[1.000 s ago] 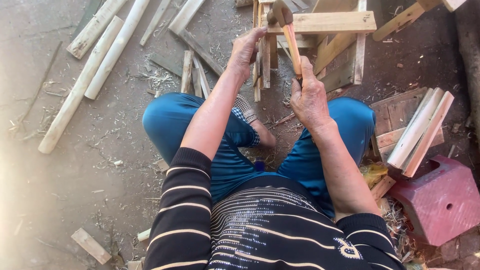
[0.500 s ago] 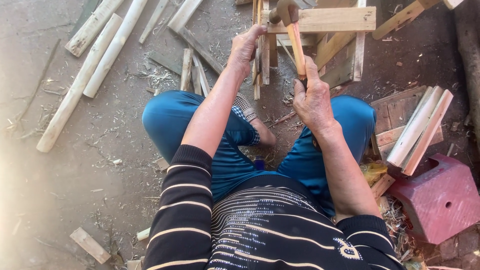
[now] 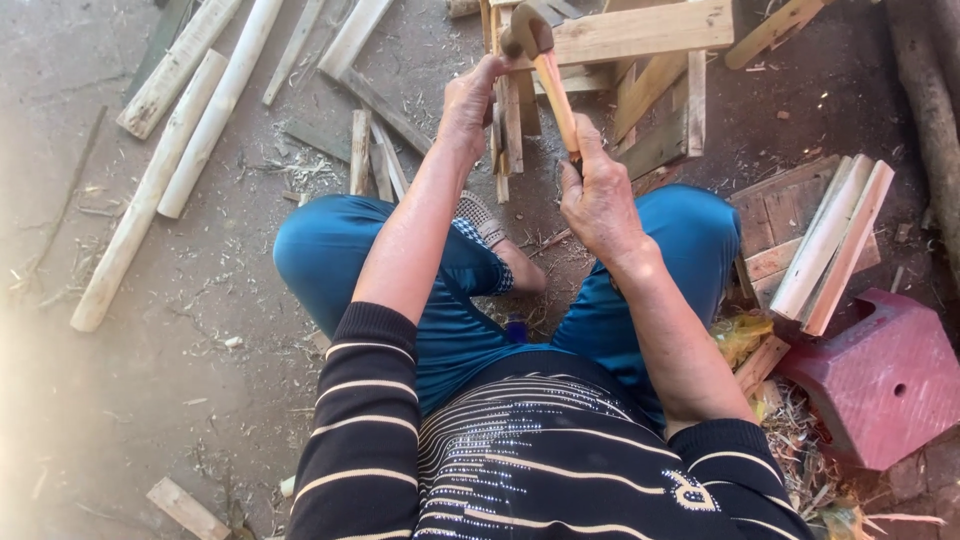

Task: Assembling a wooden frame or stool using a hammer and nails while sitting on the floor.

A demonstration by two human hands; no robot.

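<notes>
Head view looks down on a seated person in blue trousers and a striped dark top, working on the dirt floor [image 3: 130,420] among wood offcuts. Their right hand [image 3: 600,200] has its fingers wrapped tight round the lower end of a hammer [image 3: 545,65] handle; the handle's long axis runs up and slightly left from the fist, ending in the dark head raised just above the work. The left hand [image 3: 468,105] reaches forward, fingers curled and pressed against the top of an upright wooden slat [image 3: 510,125], part of a rough wooden frame [image 3: 640,30] lying ahead of the knees. The hammer head sits just right of and above the left hand's fingertips, very near them, so the slat top lies down and left of the head. Whether a nail is pinched there cannot be told. Pale round poles [image 3: 190,140] lie well off to the left; a red block [image 3: 880,380] sits at right.
</notes>
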